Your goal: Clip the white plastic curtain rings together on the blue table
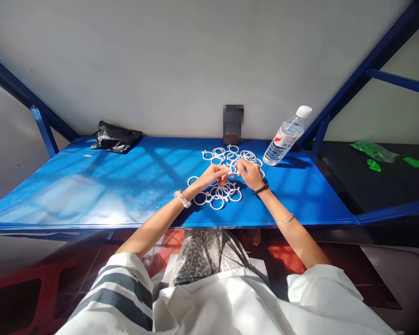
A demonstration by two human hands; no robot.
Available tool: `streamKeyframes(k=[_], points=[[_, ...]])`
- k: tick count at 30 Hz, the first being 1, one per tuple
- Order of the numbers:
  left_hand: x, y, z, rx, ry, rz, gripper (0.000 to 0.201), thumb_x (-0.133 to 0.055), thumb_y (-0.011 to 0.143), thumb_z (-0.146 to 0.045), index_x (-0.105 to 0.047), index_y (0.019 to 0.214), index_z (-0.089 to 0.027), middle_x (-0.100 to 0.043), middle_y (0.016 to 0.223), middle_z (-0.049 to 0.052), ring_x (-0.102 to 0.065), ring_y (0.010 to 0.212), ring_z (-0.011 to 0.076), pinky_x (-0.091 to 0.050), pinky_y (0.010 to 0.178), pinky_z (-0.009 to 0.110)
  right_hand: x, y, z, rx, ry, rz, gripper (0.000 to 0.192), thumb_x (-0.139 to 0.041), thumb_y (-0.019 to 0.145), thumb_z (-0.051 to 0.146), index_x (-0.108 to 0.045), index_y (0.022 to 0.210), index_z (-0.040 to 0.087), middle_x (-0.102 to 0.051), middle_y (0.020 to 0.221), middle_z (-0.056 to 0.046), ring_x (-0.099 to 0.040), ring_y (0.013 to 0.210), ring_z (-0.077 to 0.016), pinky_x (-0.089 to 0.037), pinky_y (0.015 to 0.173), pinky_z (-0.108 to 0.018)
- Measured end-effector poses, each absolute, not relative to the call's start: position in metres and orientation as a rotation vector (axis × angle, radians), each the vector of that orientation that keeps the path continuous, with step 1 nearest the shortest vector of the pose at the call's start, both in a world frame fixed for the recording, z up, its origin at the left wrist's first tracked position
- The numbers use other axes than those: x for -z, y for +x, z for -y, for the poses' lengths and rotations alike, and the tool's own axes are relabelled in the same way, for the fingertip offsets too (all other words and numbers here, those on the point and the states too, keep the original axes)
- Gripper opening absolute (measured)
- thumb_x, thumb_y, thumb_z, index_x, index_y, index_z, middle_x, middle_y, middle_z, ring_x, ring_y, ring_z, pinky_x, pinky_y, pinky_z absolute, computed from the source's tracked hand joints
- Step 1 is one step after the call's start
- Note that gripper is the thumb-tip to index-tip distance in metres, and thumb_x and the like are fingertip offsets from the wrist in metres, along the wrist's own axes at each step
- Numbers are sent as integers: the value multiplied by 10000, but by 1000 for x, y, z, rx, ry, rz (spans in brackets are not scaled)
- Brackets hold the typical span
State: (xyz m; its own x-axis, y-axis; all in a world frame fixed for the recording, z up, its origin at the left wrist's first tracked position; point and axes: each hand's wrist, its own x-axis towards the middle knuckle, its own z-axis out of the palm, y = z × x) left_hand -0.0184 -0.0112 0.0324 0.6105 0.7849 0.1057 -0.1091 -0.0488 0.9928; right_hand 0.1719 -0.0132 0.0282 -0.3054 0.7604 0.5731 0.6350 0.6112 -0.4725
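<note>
Over the blue table [153, 186], my left hand [213, 175] and my right hand [250, 174] meet with their fingertips closed together. Between them is a white plastic ring [232, 167], which looks like a curtain ring with a small eyelet. Fingers of both hands pinch it, partly hiding it. Beyond my hands lies a loose group of similar white rings [247, 154]. Closer to me, another overlapping group of white rings [225, 190] lies below my fingers, some covered by my left hand.
A water bottle [282, 142] stands tilted in view at the back right. By the wall are a dark, pixelated upright object [233, 124] and a black plastic bag [115, 136]. Blue frame bars [363, 65] rise at the sides. Green items in a clear bag [373, 151] lie on the dark surface at right.
</note>
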Motion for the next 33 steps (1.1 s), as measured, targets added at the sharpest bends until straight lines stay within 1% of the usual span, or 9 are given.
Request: streamKeyframes(k=[3, 8, 10, 14, 17, 23, 26, 30, 33], points=[[-32, -19, 8, -858, 1389, -667, 416, -672, 743, -529, -607, 697, -120, -505, 460, -35, -448, 406, 62, -342, 428, 186, -27, 172, 13, -168, -1110, 2007, 386, -302, 989, 392, -576, 785, 213, -626, 599, -13, -604, 540, -162, -420, 558, -271], [-30, -19, 6, -793, 1422, -683, 523, -578, 810, -572, -549, 554, -116, -533, 489, 4, -478, 428, 64, -365, 446, 194, -26, 172, 12, -143, -1154, 1969, 390, -305, 988, 398, -575, 778, 212, -605, 555, -9, -605, 541, -169, -422, 562, -269], [-30, -19, 7, -760, 1433, -675, 544, -567, 809, -590, -549, 548, -113, -551, 516, 15, -488, 440, 67, -362, 444, 196, -26, 173, 11, -144, -1158, 1981, 385, -316, 985, 398, -573, 769, 209, -609, 561, -11, -604, 542, -168, -421, 564, -267], [-32, -19, 9, -739, 1452, -667, 475, -622, 780, -570, -652, 718, -100, -531, 509, -13, -489, 446, 73, -361, 444, 193, -26, 173, 12, -152, -1177, 1995, 361, -333, 976, 386, -574, 772, 209, -618, 574, -13, -607, 554, -170, -416, 563, -265], [-33, -19, 9, -762, 1434, -658, 434, -664, 758, -535, -673, 814, -105, -509, 494, -35, -480, 439, 70, -364, 450, 190, -25, 174, 11, -177, -1184, 2008, 340, -333, 972, 374, -578, 796, 216, -621, 581, -17, -609, 563, -179, -414, 562, -274], [-37, -22, 6, -819, 1430, -697, 395, -670, 753, -510, -632, 761, -117, -519, 498, -33, -484, 446, 68, -377, 460, 186, -24, 175, 9, -225, -1195, 2051, 292, -349, 957, 349, -563, 808, 219, -621, 586, -20, -604, 573, -197, -422, 580, -294], [-39, -23, 5, -886, 1385, -717, 363, -651, 766, -479, -606, 714, -122, -500, 481, -38, -474, 434, 69, -391, 460, 192, -24, 173, 11, -269, -1179, 2092, 286, -364, 956, 356, -559, 795, 221, -615, 579, -17, -588, 568, -192, -425, 599, -296], [-41, -23, 3, -958, 1352, -753, 320, -610, 781, -417, -557, 640, -135, -481, 457, -36, -459, 416, 70, -390, 449, 194, -26, 169, 14, -299, -1172, 2127, 348, -391, 956, 412, -545, 710, 220, -597, 562, -16, -564, 561, -176, -416, 614, -290], [-41, -24, 3, -952, 1373, -775, 338, -572, 800, -405, -519, 595, -141, -500, 464, -21, -472, 419, 72, -383, 447, 192, -28, 168, 17, -357, -1134, 2152, 421, -363, 964, 442, -507, 640, 216, -594, 559, -17, -563, 554, -168, -409, 612, -290]])
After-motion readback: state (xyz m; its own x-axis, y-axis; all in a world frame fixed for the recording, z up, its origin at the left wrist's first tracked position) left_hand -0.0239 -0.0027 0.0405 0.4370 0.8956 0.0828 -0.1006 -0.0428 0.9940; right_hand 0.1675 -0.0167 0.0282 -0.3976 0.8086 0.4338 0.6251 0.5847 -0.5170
